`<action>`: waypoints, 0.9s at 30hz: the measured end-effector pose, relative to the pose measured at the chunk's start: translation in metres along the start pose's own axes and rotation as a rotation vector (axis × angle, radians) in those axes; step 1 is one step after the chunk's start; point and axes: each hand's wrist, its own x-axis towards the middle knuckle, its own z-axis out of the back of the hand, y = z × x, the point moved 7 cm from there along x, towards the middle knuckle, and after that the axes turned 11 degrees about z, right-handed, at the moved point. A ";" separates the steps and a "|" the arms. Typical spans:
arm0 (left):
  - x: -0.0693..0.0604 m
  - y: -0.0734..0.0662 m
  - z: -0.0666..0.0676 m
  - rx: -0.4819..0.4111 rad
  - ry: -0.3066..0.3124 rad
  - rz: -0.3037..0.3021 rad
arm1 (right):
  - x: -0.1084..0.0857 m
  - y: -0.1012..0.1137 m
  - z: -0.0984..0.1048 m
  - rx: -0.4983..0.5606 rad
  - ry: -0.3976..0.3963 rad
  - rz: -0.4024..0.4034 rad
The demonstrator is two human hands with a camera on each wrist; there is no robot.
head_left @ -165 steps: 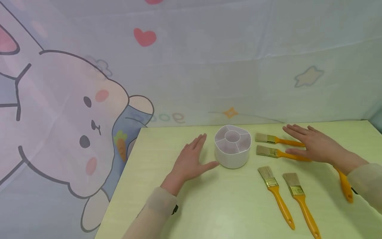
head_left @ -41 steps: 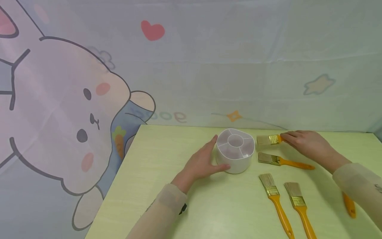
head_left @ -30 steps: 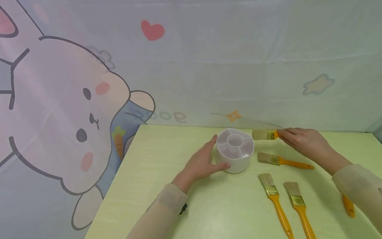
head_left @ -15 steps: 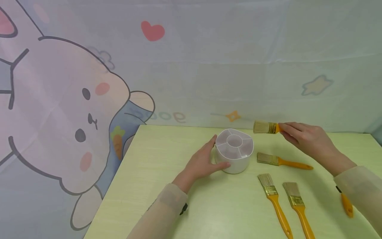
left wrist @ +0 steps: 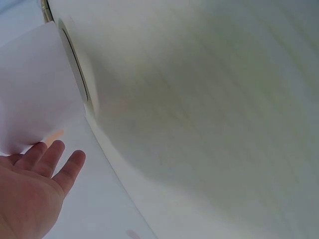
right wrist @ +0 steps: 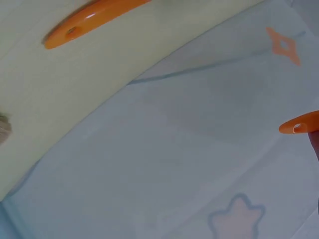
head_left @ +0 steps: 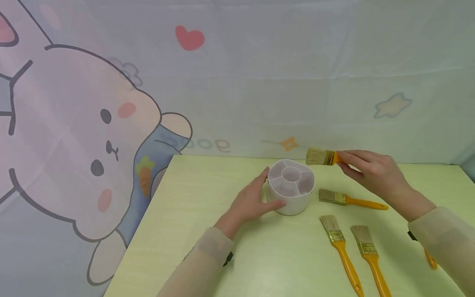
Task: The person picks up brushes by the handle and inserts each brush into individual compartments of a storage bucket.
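Observation:
A white divided round organizer (head_left: 291,205) stands upright on the table. My left hand (head_left: 249,203) rests against its left side, the thumb lying along the front and the fingers reaching toward the back. In the left wrist view the left-hand fingers (left wrist: 70,172) look extended beside the organizer (left wrist: 35,89). My right hand (head_left: 378,173) pinches a paintbrush (head_left: 320,156) by its orange handle, above the table. The brush points left, its pale bristles near the organizer's back right rim. In the right wrist view only the handle's holed end (right wrist: 299,124) shows, with a sliver of the hand.
A second paintbrush (head_left: 365,203) lies crosswise below the right hand. Two more, a left one (head_left: 345,258) and a right one (head_left: 374,264), lie toward the front. Another orange handle (head_left: 430,260) shows partly under the right sleeve. A printed cloth (head_left: 241,103) hangs behind the table (head_left: 208,181).
My right hand has picked up the rearmost paintbrush, raised it and moved it left toward the organizer. Since the oldest frame my left hand has come against the organizer, then stayed there.

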 end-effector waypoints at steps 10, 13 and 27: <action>-0.001 -0.002 0.002 0.001 -0.005 0.000 | 0.016 0.010 -0.001 0.067 -0.085 -0.124; -0.001 -0.002 0.002 0.001 -0.009 0.000 | 0.015 0.009 -0.003 0.103 -0.108 -0.189; 0.002 -0.002 0.003 -0.016 -0.013 -0.003 | 0.013 0.004 -0.022 0.593 -0.214 -0.723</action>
